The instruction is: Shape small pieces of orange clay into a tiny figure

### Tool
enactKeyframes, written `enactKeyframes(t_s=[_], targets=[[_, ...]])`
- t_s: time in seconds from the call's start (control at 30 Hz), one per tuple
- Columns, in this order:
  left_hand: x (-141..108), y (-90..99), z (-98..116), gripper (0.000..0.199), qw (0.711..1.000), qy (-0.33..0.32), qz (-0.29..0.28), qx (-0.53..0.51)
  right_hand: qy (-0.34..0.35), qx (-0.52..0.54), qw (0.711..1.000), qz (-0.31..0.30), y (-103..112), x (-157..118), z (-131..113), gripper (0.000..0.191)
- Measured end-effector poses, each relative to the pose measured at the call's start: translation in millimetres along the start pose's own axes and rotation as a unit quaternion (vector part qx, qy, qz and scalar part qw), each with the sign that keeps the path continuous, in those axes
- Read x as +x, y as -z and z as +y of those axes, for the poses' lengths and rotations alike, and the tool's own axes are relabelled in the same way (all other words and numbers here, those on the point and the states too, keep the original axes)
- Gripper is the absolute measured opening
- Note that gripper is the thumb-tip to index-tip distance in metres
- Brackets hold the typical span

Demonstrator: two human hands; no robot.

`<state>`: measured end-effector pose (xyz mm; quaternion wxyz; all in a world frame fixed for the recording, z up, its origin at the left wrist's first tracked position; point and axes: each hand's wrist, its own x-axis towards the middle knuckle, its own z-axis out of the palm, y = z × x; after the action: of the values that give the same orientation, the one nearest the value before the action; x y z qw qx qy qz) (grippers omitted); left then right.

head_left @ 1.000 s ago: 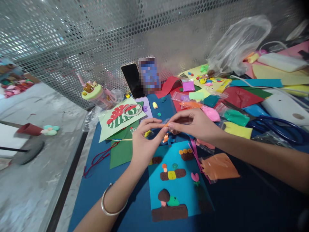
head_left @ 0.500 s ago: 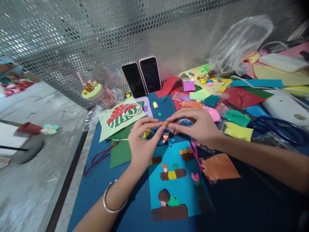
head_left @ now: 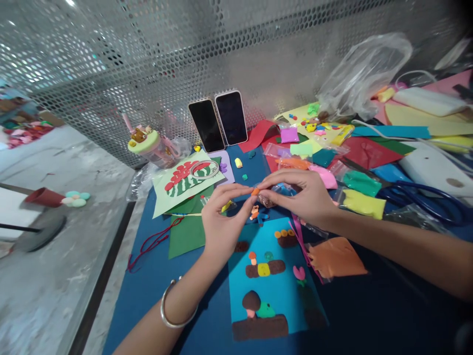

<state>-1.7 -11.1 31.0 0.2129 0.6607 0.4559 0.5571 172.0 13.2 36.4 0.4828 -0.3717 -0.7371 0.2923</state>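
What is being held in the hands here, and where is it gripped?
A small orange clay piece is pinched between the fingertips of the left hand and the right hand, one at each end. The right hand also seems to hold a clear plastic bag.

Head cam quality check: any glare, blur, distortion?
Head view: glare speckles the perforated metal wall; strong wide-angle bending and dark vignette at the right corners; left hand, right hand and orange clay bit fairly sharp; near blue mat in shadow.

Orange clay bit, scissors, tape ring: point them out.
Orange clay bit (head_left: 254, 191), head view, its middle between the fingertips.
Scissors (head_left: 430, 201), head view, blue handle loop.
Tape ring (head_left: 204, 169), head view, its near rim.
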Motion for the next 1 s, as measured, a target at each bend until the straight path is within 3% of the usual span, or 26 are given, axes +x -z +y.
enactKeyframes(t_s=[0.13,0.27,0.4,0.53,0.73,0.87,0.93,1.0], targets=[[0.8,1.5,0.8,0.010,0.998,0.066,0.003,-0.022,0.065,-0.085,0.994,-0.033,7.0,30.2,15.4,0.018],[0.4,3.3,-5.6,0.011,0.993,0.117,-0.004,-0.035,0.162,-0.226,0.952,-0.127,6.9,86.6,58.0,0.031],[-1.0,7.5,-18.7,0.007,0.993,0.114,-0.018,0.013,0.139,-0.325,0.915,-0.196,-1.7,127.4,100.6,0.037],[-1.7,12.0,-28.9,0.006,0.990,0.129,-0.031,0.039,0.108,-0.388,0.888,-0.219,-6.5,140.1,121.2,0.039],[0.2,11.4,-31.7,0.009,0.988,0.146,-0.056,0.018,0.087,-0.394,0.891,-0.208,-2.7,148.0,130.5,0.040],[0.8,11.9,-31.2,0.008,0.988,0.146,-0.059,-0.005,0.080,-0.386,0.895,-0.208,-4.8,153.8,129.3,0.055],[1.0,13.2,-31.1,0.009,0.987,0.151,-0.055,0.001,0.089,-0.347,0.914,-0.188,-8.2,150.6,118.6,0.057],[1.3,14.4,-30.9,0.008,0.987,0.152,-0.044,0.009,0.091,-0.269,0.944,-0.167,-11.7,138.3,99.2,0.045]])
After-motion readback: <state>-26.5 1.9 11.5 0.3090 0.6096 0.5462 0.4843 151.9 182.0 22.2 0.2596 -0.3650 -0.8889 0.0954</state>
